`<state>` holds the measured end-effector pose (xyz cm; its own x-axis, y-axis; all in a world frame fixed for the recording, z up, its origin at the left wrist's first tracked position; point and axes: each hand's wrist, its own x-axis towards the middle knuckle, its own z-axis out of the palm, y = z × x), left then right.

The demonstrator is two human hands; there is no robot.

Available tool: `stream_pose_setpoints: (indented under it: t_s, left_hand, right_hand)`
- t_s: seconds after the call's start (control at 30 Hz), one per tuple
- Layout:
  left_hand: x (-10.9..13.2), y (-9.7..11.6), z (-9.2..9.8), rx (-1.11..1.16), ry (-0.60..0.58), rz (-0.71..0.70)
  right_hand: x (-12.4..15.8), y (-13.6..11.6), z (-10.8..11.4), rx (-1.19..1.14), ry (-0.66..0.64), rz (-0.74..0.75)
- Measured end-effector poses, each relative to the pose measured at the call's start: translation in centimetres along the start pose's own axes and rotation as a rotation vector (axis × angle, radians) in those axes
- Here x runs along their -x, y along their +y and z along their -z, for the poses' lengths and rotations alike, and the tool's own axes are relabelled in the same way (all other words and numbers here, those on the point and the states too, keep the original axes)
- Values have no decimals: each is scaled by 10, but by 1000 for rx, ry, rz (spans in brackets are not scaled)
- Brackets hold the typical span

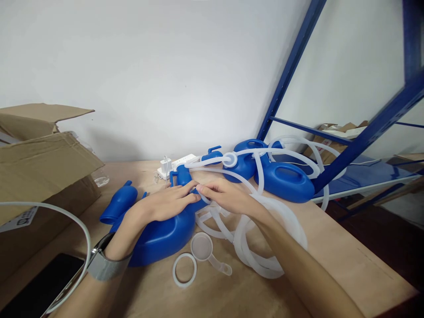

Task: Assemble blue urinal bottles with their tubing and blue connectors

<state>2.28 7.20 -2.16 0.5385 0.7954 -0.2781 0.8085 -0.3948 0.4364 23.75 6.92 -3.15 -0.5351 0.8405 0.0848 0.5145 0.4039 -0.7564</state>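
Note:
A blue plastic bottle (162,236) lies on its side on the wooden table, its neck turned to the right. My left hand (165,203) rests over the bottle, fingers closed around its neck. At the mouth, my right hand (230,195) pinches a thin white ring (204,198), partly hidden by the fingers. Just in front lie a loose white ring (174,270) and a translucent cap with a strap (202,247). Coiled translucent tubing (298,227) lies under and beyond my right forearm.
More blue bottles (285,181) with tubing stand at the back right, beside a blue metal rack (291,57). A blue spout-shaped piece (121,201), a cardboard box (49,163) and a phone (43,282) are on the left. A white power strip (183,161) lies by the wall.

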Motion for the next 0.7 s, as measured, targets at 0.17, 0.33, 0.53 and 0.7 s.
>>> stream_pose_setpoints:
  t_s: [0.17, 0.33, 0.53, 0.7]
  left_hand:
    - [-1, -3, -2, -10, 44, -47]
    - [-1, -2, -2, 6, 54, -62]
    - [-2, -1, -3, -10, 45, -69]
    - [-2, -1, -5, -37, 57, -51]
  right_hand:
    - [-4, 2, -2, -58, -7, 3]
    - [-6, -1, -9, -104, 46, -18]
    - [-10, 4, -16, -251, 82, -15]
    - [-12, 9, -18, -328, 92, 6]
